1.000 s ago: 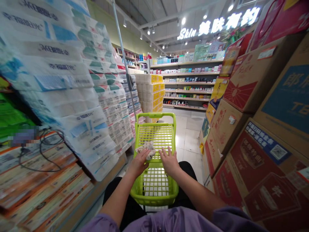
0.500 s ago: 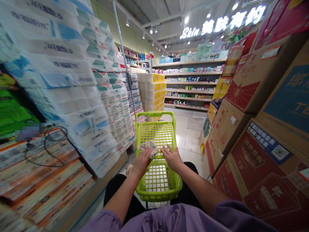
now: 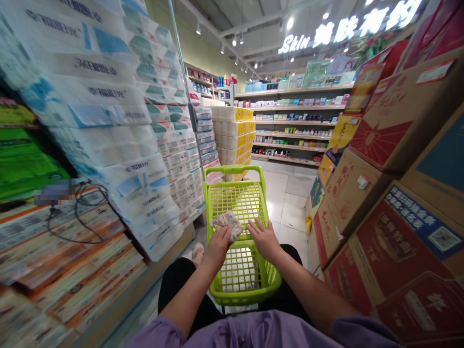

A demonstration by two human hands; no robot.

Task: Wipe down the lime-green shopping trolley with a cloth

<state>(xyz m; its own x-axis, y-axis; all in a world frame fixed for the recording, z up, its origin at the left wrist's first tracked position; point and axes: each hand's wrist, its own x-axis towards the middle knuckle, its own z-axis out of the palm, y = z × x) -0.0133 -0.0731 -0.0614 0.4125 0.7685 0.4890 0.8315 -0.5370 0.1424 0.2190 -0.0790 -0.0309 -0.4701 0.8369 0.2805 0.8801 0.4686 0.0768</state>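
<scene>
A lime-green plastic shopping basket (image 3: 235, 296) with a raised handle stands between my knees, its grid walls showing the pale floor through. My left hand (image 3: 220, 244) grips a crumpled, pale patterned cloth (image 3: 232, 223) and presses it on the upper grid panel. Lying at the right edge of that panel, my right hand (image 3: 265, 238) has its fingers stretched out and holds nothing. Part of the cloth is hidden under my left fingers.
Tall stacks of wrapped tissue packs (image 3: 119, 116) rise on the left, beside a metal pole (image 3: 184, 72). Cardboard cartons (image 3: 384, 251) are piled close on the right. Tiled floor (image 3: 286, 193) leads to cosmetics shelves (image 3: 293, 110) at the back. A dark cable (image 3: 85, 239) hangs at left.
The view has turned slightly left, so the surroundings sit further right. Both hands, the cloth and the basket appear a little further right and lower; my left hand still holds the cloth.
</scene>
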